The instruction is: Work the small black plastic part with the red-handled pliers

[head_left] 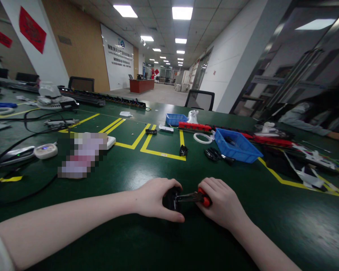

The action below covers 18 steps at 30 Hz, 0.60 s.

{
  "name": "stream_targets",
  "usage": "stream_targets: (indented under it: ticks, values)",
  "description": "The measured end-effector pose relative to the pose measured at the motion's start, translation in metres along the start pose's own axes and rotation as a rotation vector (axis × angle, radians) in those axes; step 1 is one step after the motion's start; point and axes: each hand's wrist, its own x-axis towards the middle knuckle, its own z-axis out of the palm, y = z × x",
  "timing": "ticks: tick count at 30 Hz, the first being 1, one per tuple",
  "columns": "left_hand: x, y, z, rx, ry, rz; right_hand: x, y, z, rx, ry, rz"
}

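My left hand point(155, 199) grips a small round black part point(171, 198) against the green table point(130, 244). My right hand point(222, 203) holds a screwdriver point(196, 197) with a red and black handle. Its dark shaft points left and its tip meets the black part. Both hands rest low on the table near its front edge, close together. Most of the black part is hidden by my left fingers.
A blue bin point(235, 145) with dark parts stands behind my right hand, with loose black pieces point(214, 154) and a white ring point(202, 138) beside it. A second blue bin point(175, 119) sits farther back. Cables and white devices point(45, 150) lie at the left. Another person's arm point(313, 124) rests at the far right.
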Motion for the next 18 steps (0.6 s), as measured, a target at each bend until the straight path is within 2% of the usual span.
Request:
stream_targets:
  ticks: [9, 18]
  values:
    - [0.0, 0.0004, -0.0006, -0.017, -0.004, -0.023, 0.0, -0.0015, 0.0003, -0.01, -0.004, -0.02]
    - [-0.0007, -0.0006, -0.0009, -0.031, -0.008, -0.036, 0.0002, -0.0026, -0.0001, -0.075, 0.049, -0.047]
